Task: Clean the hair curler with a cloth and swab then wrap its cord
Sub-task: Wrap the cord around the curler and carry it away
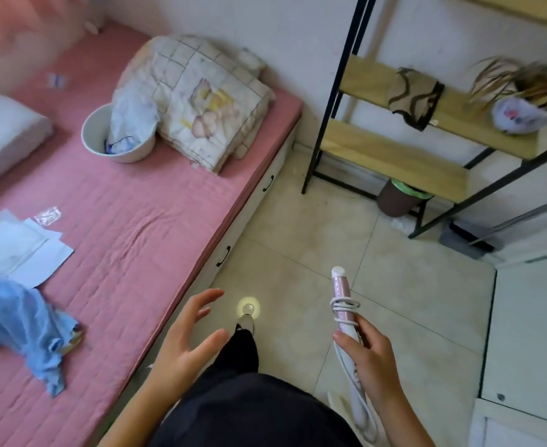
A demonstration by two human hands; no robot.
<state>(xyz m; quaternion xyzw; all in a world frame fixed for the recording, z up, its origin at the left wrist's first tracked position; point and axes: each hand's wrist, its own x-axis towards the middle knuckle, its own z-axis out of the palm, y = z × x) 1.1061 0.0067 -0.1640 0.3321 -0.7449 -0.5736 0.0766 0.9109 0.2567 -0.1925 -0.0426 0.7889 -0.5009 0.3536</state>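
R hand (370,359) grip clamped on curler (341,291) handle, barrel pointing away from the grip, prob. to take cord (344,305). A few loops sit just above the grip and the rest hangs below. L hand (188,340) is empty, fingers apart, likely ready to feed cord. Cloth (17,317) on bed (130,221), well left.

Bed (143,227): pink-covered, at my ten o'clock, carrying folded quilt (201,101), white bowl (88,130), papers (24,250), blue cloth (17,321).
Shelf (394,156): at my two o'clock, brown cloth (414,98) draped over it.
Floor (330,253): tiles, brown bin (394,198) under shelf.
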